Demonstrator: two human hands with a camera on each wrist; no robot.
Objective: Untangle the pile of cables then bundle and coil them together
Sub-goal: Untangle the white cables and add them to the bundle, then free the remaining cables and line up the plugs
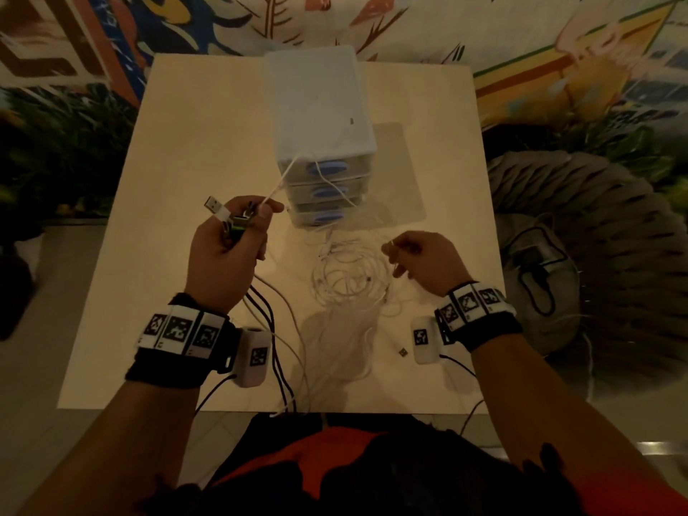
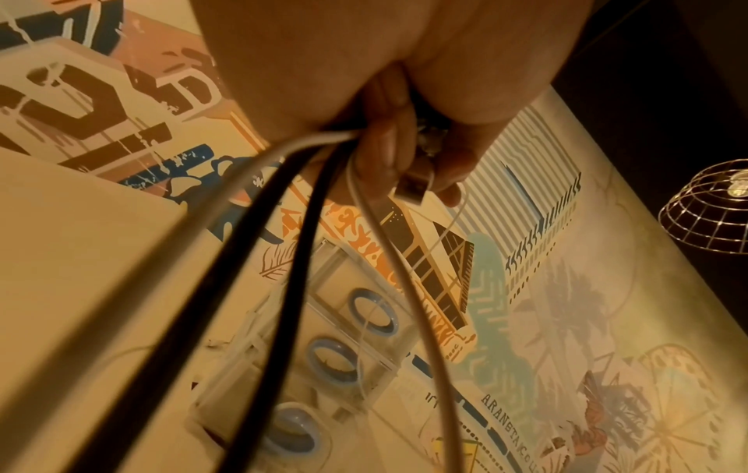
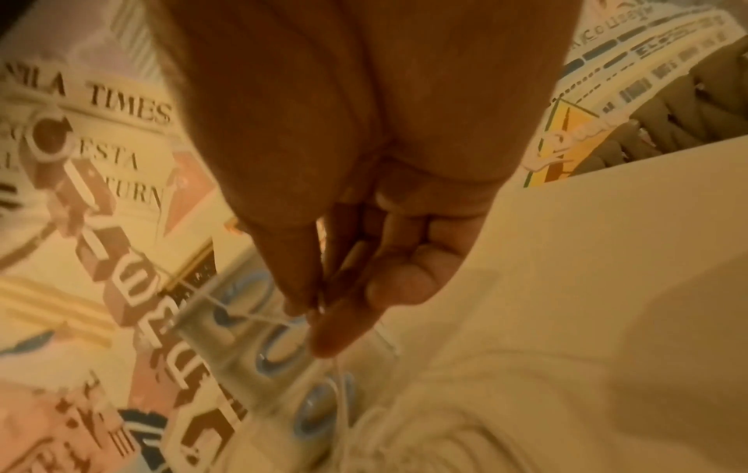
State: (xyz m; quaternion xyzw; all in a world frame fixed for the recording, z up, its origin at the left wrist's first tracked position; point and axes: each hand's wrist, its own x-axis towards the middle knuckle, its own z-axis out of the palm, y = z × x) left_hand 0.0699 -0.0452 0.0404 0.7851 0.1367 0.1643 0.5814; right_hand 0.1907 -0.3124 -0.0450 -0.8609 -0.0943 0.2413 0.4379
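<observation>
My left hand (image 1: 244, 223) is raised over the table and grips a bunch of cable ends, with a silver USB plug (image 1: 213, 205) sticking out past the fingers. Two black cables (image 1: 266, 318) and several white ones trail from it to the table's front edge. In the left wrist view the black cables (image 2: 251, 262) and a USB plug (image 2: 410, 188) show under the curled fingers (image 2: 384, 150). A loose tangle of thin white cables (image 1: 350, 283) lies mid-table. My right hand (image 1: 394, 255) pinches one thin white strand (image 3: 344, 393) between thumb and fingertips (image 3: 336, 336), just right of the tangle.
A white drawer unit (image 1: 320, 117) with blue handles stands at the table's back centre, and a white cable (image 1: 288, 173) runs from my left hand up over it. A small loose connector (image 1: 403, 352) lies near my right wrist. A woven pouf (image 1: 595, 236) and a bag sit right of the table (image 1: 178, 180).
</observation>
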